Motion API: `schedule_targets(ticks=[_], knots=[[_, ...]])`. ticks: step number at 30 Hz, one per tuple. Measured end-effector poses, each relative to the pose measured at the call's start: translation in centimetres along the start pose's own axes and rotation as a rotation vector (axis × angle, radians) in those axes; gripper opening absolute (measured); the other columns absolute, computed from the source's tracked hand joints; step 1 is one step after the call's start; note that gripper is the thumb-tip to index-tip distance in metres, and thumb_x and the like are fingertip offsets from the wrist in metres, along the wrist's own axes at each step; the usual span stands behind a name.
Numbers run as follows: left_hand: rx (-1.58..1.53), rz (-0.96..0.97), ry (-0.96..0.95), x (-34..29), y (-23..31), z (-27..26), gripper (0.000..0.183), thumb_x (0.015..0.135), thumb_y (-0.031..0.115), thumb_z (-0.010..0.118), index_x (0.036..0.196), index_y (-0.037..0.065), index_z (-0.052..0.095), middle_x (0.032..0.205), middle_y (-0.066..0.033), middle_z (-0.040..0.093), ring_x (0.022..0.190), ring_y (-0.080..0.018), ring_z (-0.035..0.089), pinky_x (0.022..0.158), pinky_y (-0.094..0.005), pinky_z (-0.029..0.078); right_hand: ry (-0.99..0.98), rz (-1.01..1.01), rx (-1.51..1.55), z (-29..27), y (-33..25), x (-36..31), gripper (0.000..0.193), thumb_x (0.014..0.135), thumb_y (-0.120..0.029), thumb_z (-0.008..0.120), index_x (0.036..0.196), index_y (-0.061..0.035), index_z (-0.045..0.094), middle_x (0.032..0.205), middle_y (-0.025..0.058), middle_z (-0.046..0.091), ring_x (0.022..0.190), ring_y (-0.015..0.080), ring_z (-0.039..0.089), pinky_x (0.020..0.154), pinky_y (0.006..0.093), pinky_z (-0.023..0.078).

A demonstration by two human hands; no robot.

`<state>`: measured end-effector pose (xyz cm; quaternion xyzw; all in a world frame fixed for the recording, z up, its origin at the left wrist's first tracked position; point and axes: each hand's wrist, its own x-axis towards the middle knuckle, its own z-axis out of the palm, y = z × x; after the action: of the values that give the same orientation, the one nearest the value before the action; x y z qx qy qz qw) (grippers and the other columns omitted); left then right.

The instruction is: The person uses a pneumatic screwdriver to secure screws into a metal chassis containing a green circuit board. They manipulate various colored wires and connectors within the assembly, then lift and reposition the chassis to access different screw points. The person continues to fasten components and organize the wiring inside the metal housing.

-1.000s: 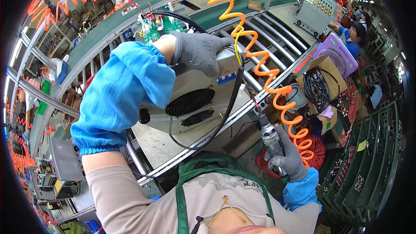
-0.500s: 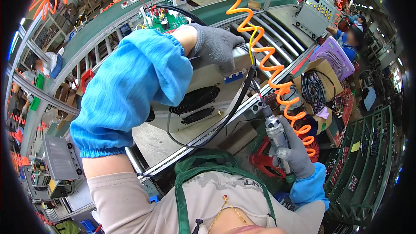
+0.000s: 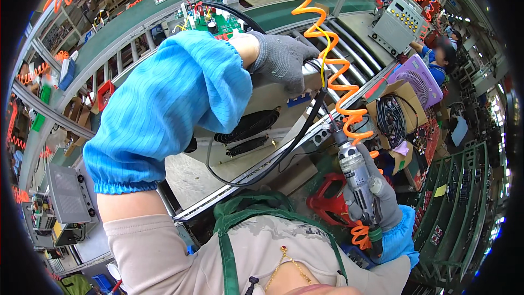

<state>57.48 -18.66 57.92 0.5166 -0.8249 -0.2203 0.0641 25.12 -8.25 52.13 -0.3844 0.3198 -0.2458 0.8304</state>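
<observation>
My left hand (image 3: pixel 286 63), in a grey glove, is closed over the upper edge of a light metal case (image 3: pixel 256 95). Its thumb presses down near a blue connector (image 3: pixel 299 99); the fingertips are partly hidden beside the cables. Two dark round fans or vents (image 3: pixel 251 125) show on the case's side, and a black cable (image 3: pixel 292 150) loops below them. At the right, clear of the case, my right hand (image 3: pixel 382 199) is wrapped around a silver air screwdriver (image 3: pixel 353 166), its tip pointing up toward the case. The glove hides part of the tool's grip.
An orange coiled hose (image 3: pixel 341 65) hangs in front of the case's right end. Behind stands a green circuit board (image 3: pixel 218 24) next to the rollers (image 3: pixel 349 49). A carton of black cable (image 3: pixel 393 117), a purple fan (image 3: pixel 417 79) and green racks (image 3: pixel 456 202) are at the right.
My right hand and the screwdriver have moved slightly down and to the right. The orange hose has swung, its lower coils now behind the tool. My left hand stays on the case.
</observation>
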Motion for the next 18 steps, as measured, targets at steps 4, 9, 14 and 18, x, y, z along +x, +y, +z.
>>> schedule_targets(ticks=[4,9,14,18], knots=[[0.002,-0.033,-0.057,-0.1,0.6,-0.4,0.074,0.053,0.022,0.07,0.123,0.006,0.052,0.109,-0.0169,0.057,0.101,-0.0307,0.056,0.089,-0.0362,0.045,0.024,-0.002,-0.037,0.0,0.1,0.1,0.09,0.077,-0.035,0.066,0.147,-0.0204,0.012,0.082,0.0197,0.059,0.049,0.0208,0.06,0.042,0.0295,0.052],[0.03,-0.063,-0.034,0.4,0.7,-0.4,0.071,0.054,0.021,0.068,0.121,0.005,0.053,0.11,-0.0181,0.058,0.103,-0.0311,0.056,0.09,-0.0366,0.045,-0.021,-0.036,0.057,-0.7,0.6,0.6,0.089,0.078,-0.033,0.066,0.147,-0.0208,0.012,0.084,0.0199,0.059,0.05,0.0212,0.06,0.043,0.0299,0.053],[0.034,-0.064,-0.033,0.1,0.4,0.1,0.065,0.059,0.03,0.067,0.117,0.005,0.055,0.11,-0.0201,0.058,0.106,-0.0328,0.056,0.092,-0.0374,0.043,-0.051,-0.098,0.089,-1.3,2.2,1.2,0.086,0.079,-0.03,0.064,0.147,-0.02,0.012,0.085,0.0194,0.058,0.05,0.0209,0.06,0.043,0.0299,0.053],[0.279,-0.061,0.45,-3.7,1.7,4.2,0.042,0.071,0.023,0.063,0.105,0.0,0.056,0.099,-0.0194,0.06,0.091,-0.0329,0.059,0.079,-0.0389,0.048,-0.137,-0.161,0.091,-1.4,4.1,1.7,0.073,0.081,-0.031,0.065,0.138,-0.0095,0.026,0.087,0.0187,0.053,0.047,0.0216,0.053,0.037,0.0318,0.047]])
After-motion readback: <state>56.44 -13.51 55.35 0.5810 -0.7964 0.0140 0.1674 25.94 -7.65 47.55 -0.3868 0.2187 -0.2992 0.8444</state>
